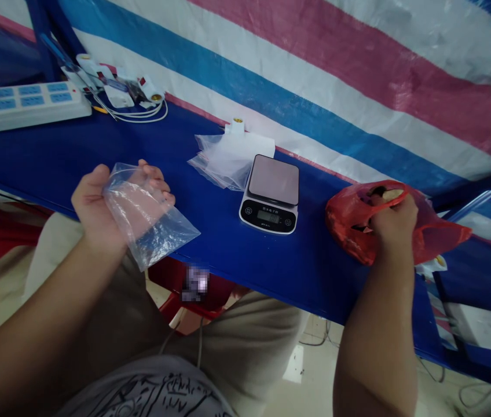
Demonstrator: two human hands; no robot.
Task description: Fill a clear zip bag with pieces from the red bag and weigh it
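My left hand [98, 202] holds a small clear plastic bag [147, 217] at its mouth, just above the near edge of the blue table [211, 243]. My right hand [395, 223] reaches into a red plastic bag [345, 223] at the right of the table, fingers curled inside and partly hidden; pale pieces show in the bag's mouth. A small digital kitchen scale [271, 194] sits between my hands with nothing on its platform.
A pile of clear plastic bags [223, 159] lies behind the scale. A white power strip [24, 104] and several lamp sockets with wires [128, 92] are at the far left. A striped tarp [336, 69] hangs behind the table. A red stool [197, 295] stands below.
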